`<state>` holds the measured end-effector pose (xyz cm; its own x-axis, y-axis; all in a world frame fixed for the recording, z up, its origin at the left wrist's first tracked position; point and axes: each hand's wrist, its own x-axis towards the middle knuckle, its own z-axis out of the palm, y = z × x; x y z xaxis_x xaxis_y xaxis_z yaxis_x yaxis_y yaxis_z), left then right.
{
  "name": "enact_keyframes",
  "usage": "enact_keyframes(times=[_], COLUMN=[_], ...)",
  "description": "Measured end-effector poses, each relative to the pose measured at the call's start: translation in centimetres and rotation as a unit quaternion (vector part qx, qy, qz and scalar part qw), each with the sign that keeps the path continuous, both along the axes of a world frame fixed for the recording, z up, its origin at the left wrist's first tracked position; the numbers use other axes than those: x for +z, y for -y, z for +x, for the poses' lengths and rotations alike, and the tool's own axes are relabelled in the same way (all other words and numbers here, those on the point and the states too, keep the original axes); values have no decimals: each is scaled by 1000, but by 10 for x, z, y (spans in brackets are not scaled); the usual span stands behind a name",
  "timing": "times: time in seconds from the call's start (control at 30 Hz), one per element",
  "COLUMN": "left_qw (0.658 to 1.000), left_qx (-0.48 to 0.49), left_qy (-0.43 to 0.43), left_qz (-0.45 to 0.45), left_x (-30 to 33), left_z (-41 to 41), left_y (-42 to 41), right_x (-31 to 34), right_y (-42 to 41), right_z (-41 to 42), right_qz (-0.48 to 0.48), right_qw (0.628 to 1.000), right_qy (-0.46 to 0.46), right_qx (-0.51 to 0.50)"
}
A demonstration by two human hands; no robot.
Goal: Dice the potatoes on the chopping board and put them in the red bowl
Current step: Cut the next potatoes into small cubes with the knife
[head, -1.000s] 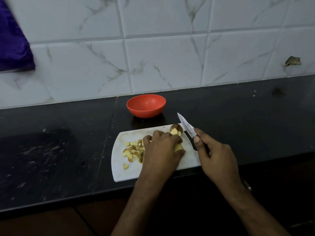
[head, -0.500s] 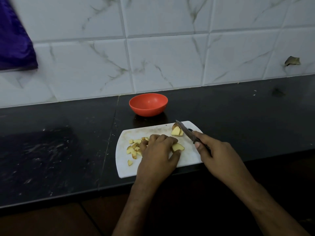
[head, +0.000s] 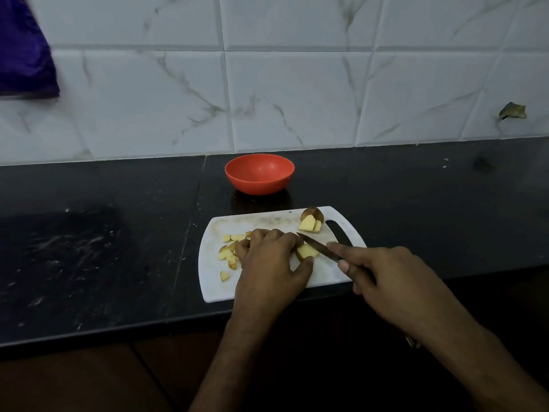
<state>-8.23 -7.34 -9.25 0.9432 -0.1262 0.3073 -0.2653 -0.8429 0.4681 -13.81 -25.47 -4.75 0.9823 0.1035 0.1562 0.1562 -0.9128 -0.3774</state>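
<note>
A white chopping board (head: 267,221) lies on the black counter near its front edge. My left hand (head: 270,263) curls over a potato piece (head: 307,251) and holds it down on the board. My right hand (head: 395,281) grips a small knife (head: 316,246), forefinger along its spine, with the blade lying across that piece. Several diced potato bits (head: 227,254) lie at the board's left, partly hidden by my left hand. Larger potato chunks (head: 310,223) with brown skin sit at the board's far right. The red bowl (head: 259,173) stands behind the board and looks empty.
The black counter (head: 89,248) stretches left and right of the board, with a seam (head: 190,227) just left of it. A white marble-tiled wall (head: 297,99) rises behind. A purple cloth (head: 23,55) hangs at the upper left. The counter's front edge runs just below the board.
The knife came down from a raised tilt beside the far chunks onto the potato piece under my left hand. The view drew closer to the board.
</note>
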Motion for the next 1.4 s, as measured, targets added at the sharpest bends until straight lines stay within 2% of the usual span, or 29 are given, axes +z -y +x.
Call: enact_keyframes(times=[0.33, 0.53, 0.77, 1.03, 1.2, 1.4], left_qw=[1000, 1000, 1000, 1000, 996, 998], left_qx=[5, 14, 20, 9, 0, -14], left_qy=[-1, 3, 7, 10, 47, 26], left_qz=[-7, -12, -10, -24, -73, -51], left_x=[-1, 0, 0, 2, 2, 2], left_z=[3, 1, 1, -4, -8, -5], left_y=[0, 2, 3, -1, -3, -6], right_x=[12, 20, 24, 22, 17, -1], right_y=[-10, -7, 9, 9, -9, -27], right_z=[8, 20, -16, -36, -31, -18], right_qz=[-96, -94, -132, -99, -9, 7], right_qw=[994, 990, 986, 994, 1000, 1000], right_qy=[-45, -91, -97, -48, 0, 7], right_qx=[28, 49, 41, 21, 1, -6])
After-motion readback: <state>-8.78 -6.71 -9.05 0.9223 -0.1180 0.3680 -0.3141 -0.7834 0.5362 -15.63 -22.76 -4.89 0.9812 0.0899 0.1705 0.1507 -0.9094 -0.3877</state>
